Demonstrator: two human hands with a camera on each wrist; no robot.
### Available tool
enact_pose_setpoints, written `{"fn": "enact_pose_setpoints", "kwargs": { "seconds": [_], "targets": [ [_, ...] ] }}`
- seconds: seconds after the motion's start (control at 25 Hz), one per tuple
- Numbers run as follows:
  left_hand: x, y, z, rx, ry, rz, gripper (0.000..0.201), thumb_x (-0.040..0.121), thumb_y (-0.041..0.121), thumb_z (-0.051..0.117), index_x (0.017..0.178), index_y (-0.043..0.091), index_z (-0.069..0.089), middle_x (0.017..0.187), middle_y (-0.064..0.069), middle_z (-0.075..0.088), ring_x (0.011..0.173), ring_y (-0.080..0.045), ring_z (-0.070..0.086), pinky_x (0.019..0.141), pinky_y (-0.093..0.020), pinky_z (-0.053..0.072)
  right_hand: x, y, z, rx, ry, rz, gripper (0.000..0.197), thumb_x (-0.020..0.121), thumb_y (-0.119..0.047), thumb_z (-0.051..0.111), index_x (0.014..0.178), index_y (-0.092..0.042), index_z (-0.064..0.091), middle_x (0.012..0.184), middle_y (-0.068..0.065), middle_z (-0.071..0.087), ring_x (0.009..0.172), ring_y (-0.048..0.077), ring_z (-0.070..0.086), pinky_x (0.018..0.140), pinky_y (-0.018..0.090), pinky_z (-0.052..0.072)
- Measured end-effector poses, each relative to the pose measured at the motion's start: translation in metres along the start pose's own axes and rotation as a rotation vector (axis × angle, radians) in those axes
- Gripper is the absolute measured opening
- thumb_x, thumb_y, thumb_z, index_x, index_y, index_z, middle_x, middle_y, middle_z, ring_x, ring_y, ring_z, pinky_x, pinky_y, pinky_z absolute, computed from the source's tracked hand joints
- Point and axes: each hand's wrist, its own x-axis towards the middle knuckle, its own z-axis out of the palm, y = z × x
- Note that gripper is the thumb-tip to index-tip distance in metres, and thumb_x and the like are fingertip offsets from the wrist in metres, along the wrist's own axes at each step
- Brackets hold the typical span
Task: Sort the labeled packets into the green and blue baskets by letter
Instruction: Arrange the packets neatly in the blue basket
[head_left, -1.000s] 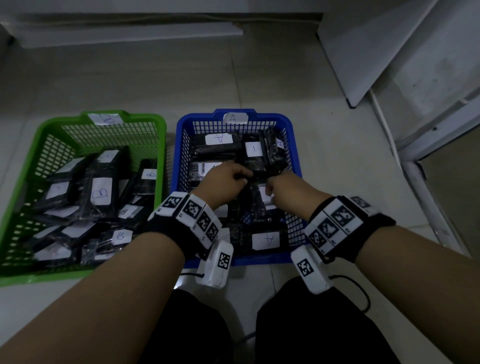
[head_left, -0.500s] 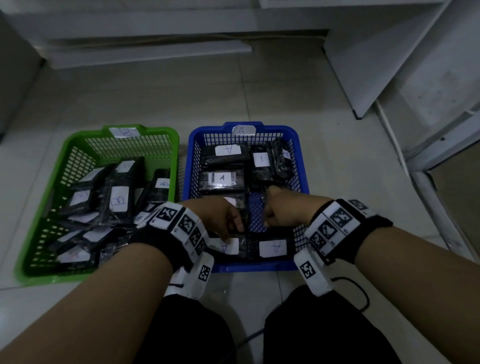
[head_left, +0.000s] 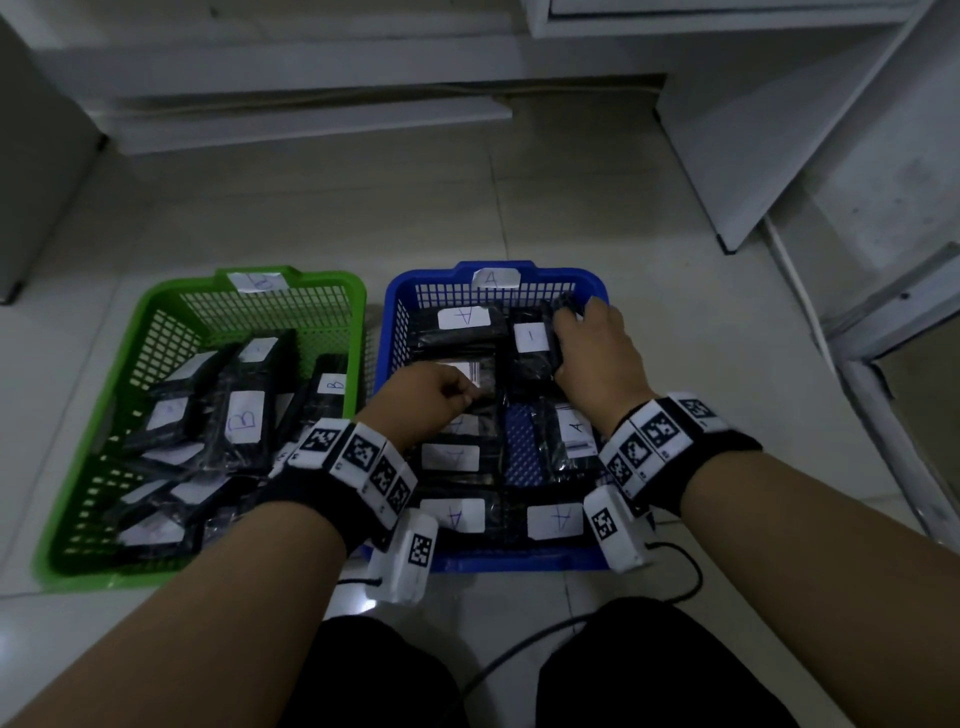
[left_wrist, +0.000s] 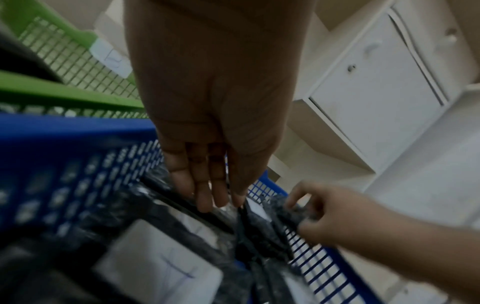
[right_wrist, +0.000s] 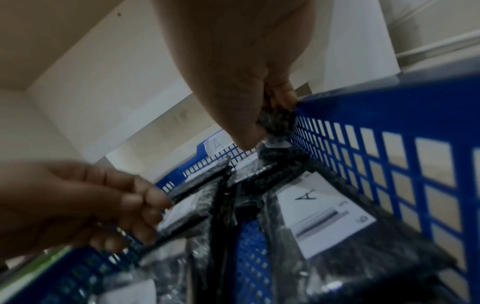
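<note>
The blue basket (head_left: 519, 562), tagged A, holds several black packets with white A labels. To its left, the green basket (head_left: 132, 332), tagged B, holds several B packets. My left hand (head_left: 460, 399) is in the middle left of the blue basket, its fingers and thumb pinching the edge of a black packet (right_wrist: 187, 205). At the far right corner of the blue basket, my right hand (head_left: 567, 325) pinches the top of a crumpled black packet (right_wrist: 276, 122) that stands on edge against the wall. The labels of both held packets are hidden.
A packet labeled A (right_wrist: 309, 195) lies flat by the blue basket's right wall. White cabinets (head_left: 779, 130) stand behind and to the right on the tiled floor. A black cable (head_left: 680, 582) trails by my knees in front of the baskets.
Both hands moved from the near part of the blue basket deeper in. The right hand went to the far right corner and took hold of a packet. The view tilted up.
</note>
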Motion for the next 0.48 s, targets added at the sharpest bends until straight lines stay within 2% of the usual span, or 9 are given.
{"fn": "enact_pose_setpoints", "kwargs": {
  "seconds": [0.12,0.2,0.28,0.36,0.44,0.48],
  "targets": [
    [0.0,-0.002,-0.001,-0.041,0.009,-0.012,0.019,0.092,0.019,0.057,0.105,0.017,0.071,0.112,0.003,0.069,0.099,-0.011,0.062,0.084,-0.018,0.043,-0.011,-0.006,-0.017,0.085,0.154,-0.046,0.038,0.076,-0.004,0.06,0.113,-0.005,0.053,0.113,0.016,0.048,0.107,0.031,0.045,0.067,0.029,0.036],
    [-0.001,-0.001,0.0,-0.133,0.023,-0.033,0.019,0.092,0.017,0.057,0.107,0.018,0.07,0.107,0.001,0.069,0.087,-0.008,0.062,0.079,-0.02,0.046,-0.031,-0.016,-0.022,0.141,0.158,-0.14,0.03,0.074,-0.006,0.062,0.103,-0.007,0.055,0.104,0.012,0.048,0.098,0.025,0.046,0.065,0.027,0.035],
    [0.0,0.003,0.003,-0.256,0.008,-0.054,0.022,0.093,0.014,0.053,0.111,0.017,0.066,0.106,-0.003,0.07,0.082,-0.01,0.065,0.074,-0.025,0.051,-0.052,-0.026,-0.02,0.151,0.029,-0.251,0.025,0.074,-0.008,0.062,0.099,-0.007,0.055,0.101,0.01,0.047,0.094,0.023,0.047,0.064,0.027,0.036],
    [-0.002,0.009,0.006,-0.336,-0.042,-0.053,0.028,0.093,0.006,0.048,0.116,0.015,0.063,0.111,-0.006,0.069,0.09,-0.015,0.068,0.076,-0.029,0.054,-0.058,-0.03,-0.016,0.072,-0.115,-0.316,0.027,0.075,-0.006,0.062,0.102,-0.007,0.054,0.106,0.011,0.047,0.098,0.026,0.049,0.066,0.028,0.036],
    [-0.005,0.013,0.007,-0.263,-0.091,-0.01,0.036,0.091,0.001,0.047,0.119,0.016,0.063,0.116,-0.004,0.067,0.1,-0.016,0.066,0.083,-0.029,0.052,-0.05,-0.032,-0.014,-0.006,-0.285,-0.368,0.03,0.079,-0.007,0.064,0.108,-0.008,0.056,0.113,0.012,0.049,0.102,0.027,0.051,0.069,0.026,0.036],
    [-0.006,0.014,0.007,-0.167,-0.111,0.031,0.038,0.091,0.001,0.047,0.121,0.018,0.064,0.119,-0.002,0.066,0.107,-0.016,0.063,0.089,-0.027,0.048,-0.045,-0.033,-0.013,-0.011,-0.428,-0.388,0.031,0.081,-0.009,0.064,0.112,-0.009,0.059,0.116,0.011,0.053,0.103,0.026,0.054,0.071,0.025,0.038]
  ]
}}
